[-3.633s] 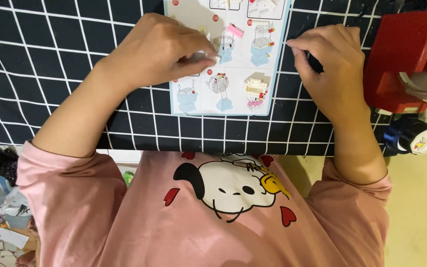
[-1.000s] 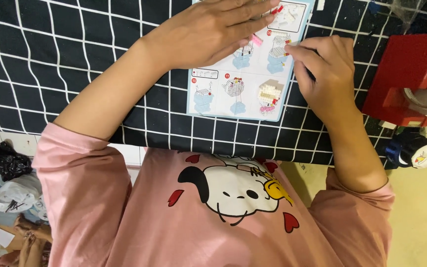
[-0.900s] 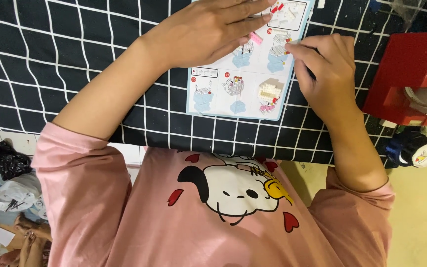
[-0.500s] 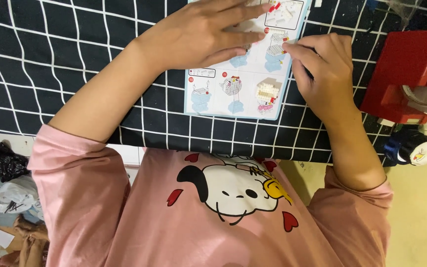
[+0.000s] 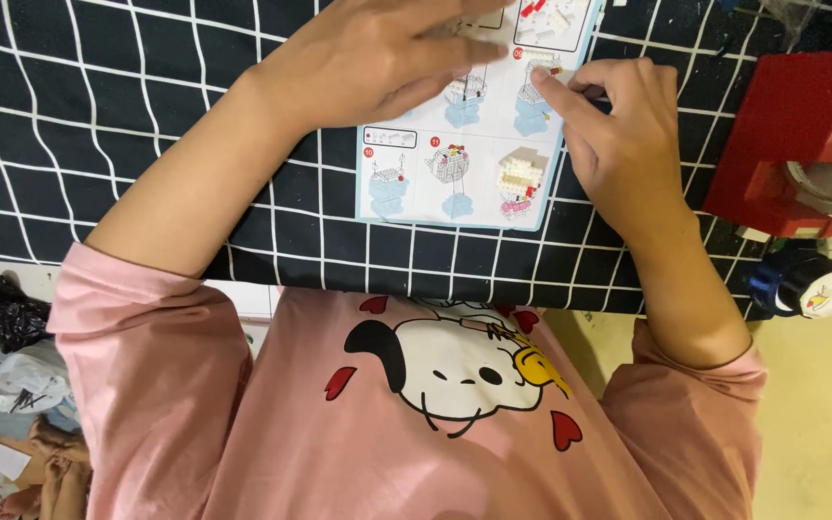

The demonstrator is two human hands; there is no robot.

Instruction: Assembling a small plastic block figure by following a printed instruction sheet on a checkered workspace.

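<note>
Lying flat-fingered, left hand [image 5: 377,63] covers the pale-blue instruction sheet [image 5: 455,178]; right hand [image 5: 623,144] fingers pinch its edge.

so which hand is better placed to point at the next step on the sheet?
Right, probably. The right hand already has a fingertip on the sheet at a step picture. The left hand lies flat over the sheet's top, pinning it.
</note>
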